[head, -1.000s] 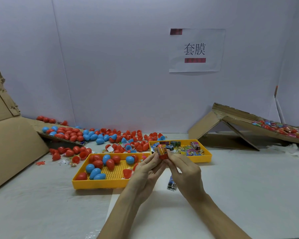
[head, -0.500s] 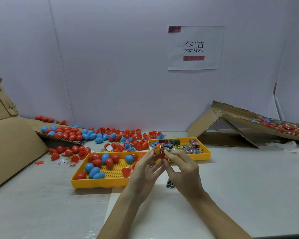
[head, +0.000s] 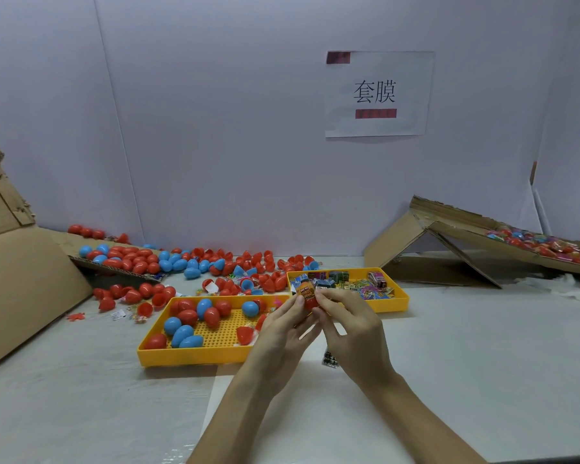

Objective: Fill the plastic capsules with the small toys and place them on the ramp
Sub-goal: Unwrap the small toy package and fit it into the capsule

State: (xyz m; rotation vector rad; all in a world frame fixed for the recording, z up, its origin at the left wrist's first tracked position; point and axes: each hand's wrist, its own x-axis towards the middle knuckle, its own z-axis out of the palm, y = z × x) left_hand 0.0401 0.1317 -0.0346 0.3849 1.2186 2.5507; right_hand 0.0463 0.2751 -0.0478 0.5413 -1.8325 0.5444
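Both hands meet at the table's middle around one red capsule [head: 308,295] wrapped in an orange printed sleeve. My left hand [head: 283,324] pinches it from the left, my right hand [head: 349,324] pinches it from the right with fingertips. Behind the hands, a yellow tray [head: 399,301] holds several small colourful packets. To the left, a second yellow tray [head: 188,358] holds red and blue capsules. The cardboard ramp [head: 456,229] at the right carries several wrapped capsules [head: 543,244].
Loose red and blue capsules [head: 181,262] lie heaped along the back wall and on a flat cardboard sheet at the left. A large cardboard panel [head: 24,286] leans at the far left. A small dark packet [head: 330,358] lies under my right wrist. A paper sign hangs on the wall.
The hands keep hold of the capsule and have shifted only slightly; the fingers have adjusted their pinch on the sleeve. The camera has tilted a little.
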